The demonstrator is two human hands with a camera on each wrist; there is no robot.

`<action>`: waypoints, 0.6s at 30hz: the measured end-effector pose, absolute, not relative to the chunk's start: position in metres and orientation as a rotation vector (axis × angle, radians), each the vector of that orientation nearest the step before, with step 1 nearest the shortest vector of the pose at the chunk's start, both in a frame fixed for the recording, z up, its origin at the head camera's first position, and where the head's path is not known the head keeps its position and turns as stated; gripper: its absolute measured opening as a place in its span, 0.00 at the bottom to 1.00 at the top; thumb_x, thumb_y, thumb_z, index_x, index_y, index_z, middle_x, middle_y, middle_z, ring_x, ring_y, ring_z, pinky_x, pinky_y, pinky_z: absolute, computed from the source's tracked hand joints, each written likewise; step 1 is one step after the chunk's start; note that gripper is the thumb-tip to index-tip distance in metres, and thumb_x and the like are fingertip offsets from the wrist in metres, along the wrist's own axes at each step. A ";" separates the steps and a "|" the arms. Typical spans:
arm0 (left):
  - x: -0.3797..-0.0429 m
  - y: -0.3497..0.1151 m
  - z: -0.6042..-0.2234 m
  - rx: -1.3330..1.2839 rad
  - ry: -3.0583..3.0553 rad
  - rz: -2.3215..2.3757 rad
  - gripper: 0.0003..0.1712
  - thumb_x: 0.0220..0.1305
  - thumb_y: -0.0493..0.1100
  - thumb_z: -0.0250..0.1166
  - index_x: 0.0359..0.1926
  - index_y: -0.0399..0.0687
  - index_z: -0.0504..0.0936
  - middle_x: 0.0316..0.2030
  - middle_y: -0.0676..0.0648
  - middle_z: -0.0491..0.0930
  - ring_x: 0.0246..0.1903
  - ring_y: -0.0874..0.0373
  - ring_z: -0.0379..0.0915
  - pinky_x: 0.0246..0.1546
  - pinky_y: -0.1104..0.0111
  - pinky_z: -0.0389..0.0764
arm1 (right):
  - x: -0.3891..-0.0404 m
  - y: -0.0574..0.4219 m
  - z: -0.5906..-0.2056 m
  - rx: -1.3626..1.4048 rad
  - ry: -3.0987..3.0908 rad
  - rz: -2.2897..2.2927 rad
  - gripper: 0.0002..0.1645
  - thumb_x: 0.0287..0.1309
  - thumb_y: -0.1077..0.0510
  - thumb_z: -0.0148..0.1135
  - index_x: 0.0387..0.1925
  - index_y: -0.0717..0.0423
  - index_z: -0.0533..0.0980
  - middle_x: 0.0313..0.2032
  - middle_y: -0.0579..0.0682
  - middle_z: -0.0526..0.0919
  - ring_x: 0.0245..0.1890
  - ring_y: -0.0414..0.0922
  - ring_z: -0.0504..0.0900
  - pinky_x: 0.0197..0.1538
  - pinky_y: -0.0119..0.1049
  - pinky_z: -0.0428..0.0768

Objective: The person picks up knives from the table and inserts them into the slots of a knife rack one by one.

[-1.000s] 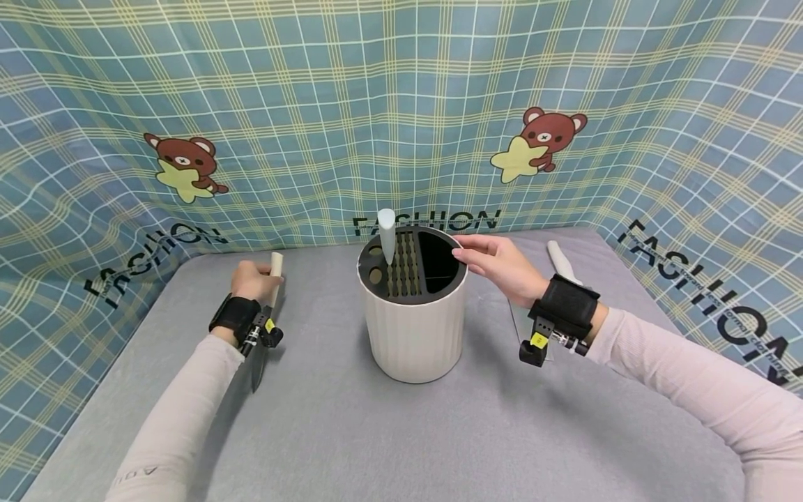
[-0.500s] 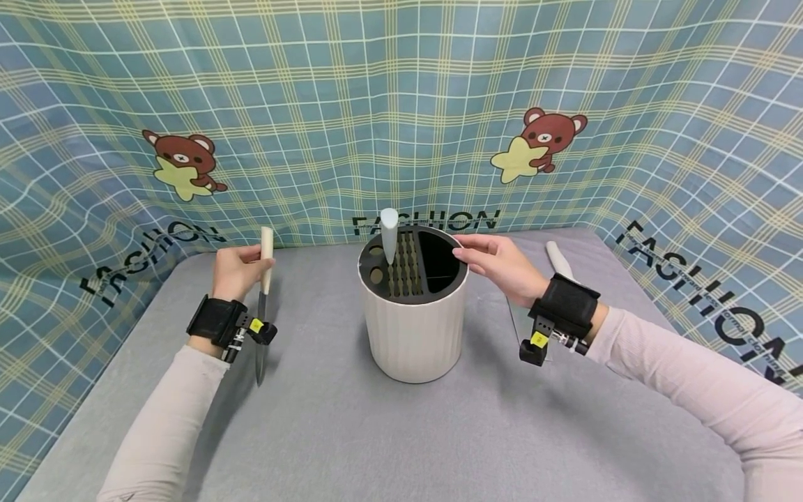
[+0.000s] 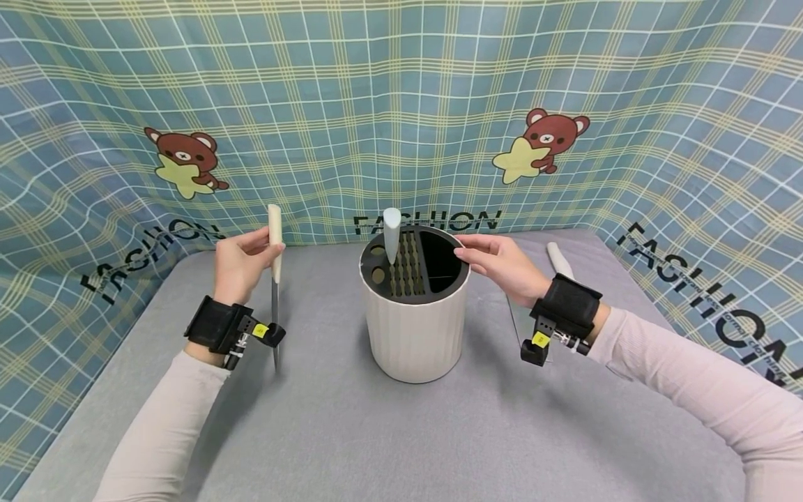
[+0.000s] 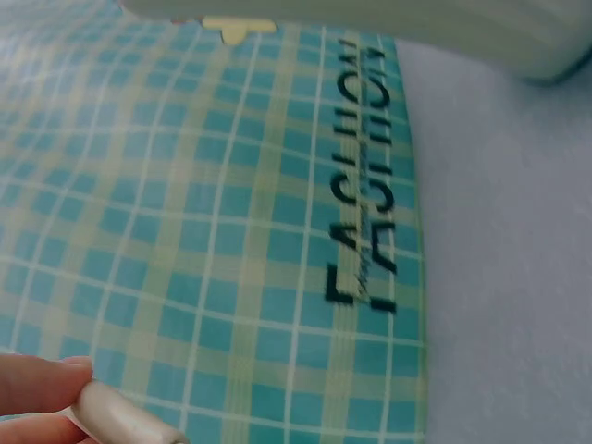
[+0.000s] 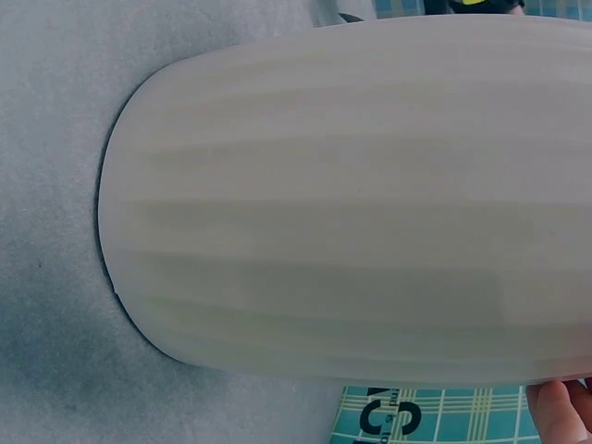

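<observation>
Left hand (image 3: 241, 263): I have it pinching the cream-handled knife (image 3: 276, 275) by its grip, blade downward, well left of the holder.
Blade tip: I cannot tell whether it clears the grey tabletop (image 3: 376, 446).
Right hand (image 3: 505, 268): fingers extended, touching the ribbed knife holder (image 3: 414, 341) at its rim.
Slotted insert (image 3: 408, 282): one white handle (image 3: 392, 237) stands in it.
Handling: I judge it best to hold the blade plumb, pinch firmly, and turn the edge from both wrists.
</observation>
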State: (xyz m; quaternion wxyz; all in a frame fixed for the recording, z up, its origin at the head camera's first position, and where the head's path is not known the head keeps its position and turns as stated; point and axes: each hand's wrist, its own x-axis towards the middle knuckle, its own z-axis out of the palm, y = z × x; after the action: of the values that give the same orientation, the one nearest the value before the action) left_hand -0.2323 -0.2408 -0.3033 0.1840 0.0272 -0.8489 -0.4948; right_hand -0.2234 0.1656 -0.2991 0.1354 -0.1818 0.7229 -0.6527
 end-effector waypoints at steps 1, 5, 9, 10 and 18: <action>-0.231 -0.239 -0.302 0.057 -2.379 -1.410 0.26 0.65 0.39 0.65 0.64 0.44 0.74 0.55 0.36 0.79 0.43 0.65 0.78 0.38 0.80 0.85 | -0.223 0.166 -0.299 -0.531 2.095 -1.889 0.33 0.71 0.58 0.51 0.71 0.66 0.57 0.71 0.62 0.59 0.70 0.55 0.60 0.75 0.40 0.59; -0.225 -0.229 -0.295 -0.003 -2.330 -1.454 0.27 0.65 0.37 0.65 0.64 0.44 0.74 0.56 0.36 0.78 0.45 0.64 0.79 0.42 0.77 0.85 | -0.224 0.167 -0.300 -0.541 2.095 -1.886 0.33 0.71 0.57 0.52 0.71 0.66 0.57 0.71 0.62 0.59 0.70 0.55 0.60 0.75 0.40 0.58; -0.219 -0.220 -0.288 -0.052 -2.283 -1.508 0.27 0.64 0.37 0.65 0.64 0.43 0.74 0.56 0.34 0.78 0.45 0.66 0.79 0.43 0.76 0.86 | -0.224 0.167 -0.300 -0.544 2.099 -1.884 0.34 0.71 0.56 0.54 0.71 0.66 0.57 0.71 0.62 0.59 0.70 0.55 0.60 0.75 0.40 0.59; -0.218 -0.218 -0.287 -0.065 -2.267 -1.527 0.27 0.64 0.36 0.66 0.64 0.43 0.74 0.56 0.34 0.78 0.44 0.67 0.79 0.42 0.76 0.86 | -0.224 0.167 -0.299 -0.540 2.104 -1.882 0.34 0.70 0.55 0.54 0.71 0.65 0.58 0.71 0.62 0.59 0.70 0.55 0.61 0.75 0.40 0.59; -0.203 -0.203 -0.277 -0.176 -2.167 -1.617 0.26 0.62 0.34 0.67 0.61 0.43 0.77 0.54 0.32 0.78 0.40 0.70 0.78 0.41 0.76 0.86 | -0.224 0.166 -0.297 -0.543 2.122 -1.871 0.33 0.70 0.57 0.54 0.71 0.64 0.59 0.71 0.60 0.60 0.70 0.53 0.62 0.75 0.38 0.61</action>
State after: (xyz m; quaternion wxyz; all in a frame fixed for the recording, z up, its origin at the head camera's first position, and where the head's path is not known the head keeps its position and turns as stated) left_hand -0.2032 -0.2029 -0.2774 0.2146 -0.0635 -0.7812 -0.5828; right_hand -0.2242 0.1663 -0.2970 0.1299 -0.1869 0.7304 -0.6440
